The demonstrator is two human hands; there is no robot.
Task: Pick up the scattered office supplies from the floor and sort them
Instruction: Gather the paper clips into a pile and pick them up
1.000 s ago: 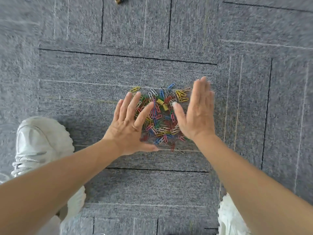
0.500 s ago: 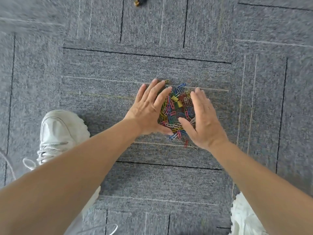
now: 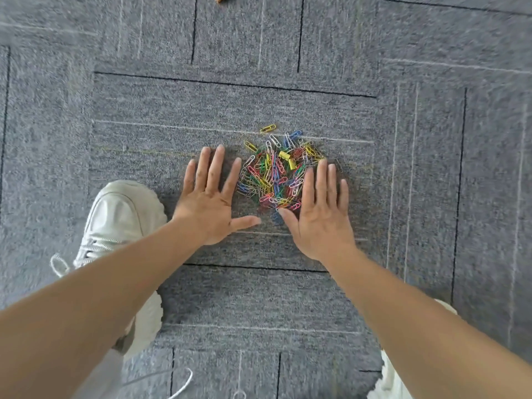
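Head view — flat hands (image 3: 211, 197) flanking paper clips (image 3: 275, 172)

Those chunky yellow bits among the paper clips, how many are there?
2. One yellow piece lies near the top of the paper clip pile, the other yellow piece just below and right of it. More may be buried under the clips.

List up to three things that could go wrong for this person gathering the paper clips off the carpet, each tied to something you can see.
1. A yellow clip lies apart beyond the paper clip pile; it may be missed.
2. The left hand and right hand lie flat and open; scooping could push thin clips into the carpet pile or scatter them.
3. The white shoe is close; a shift could tread on clips.
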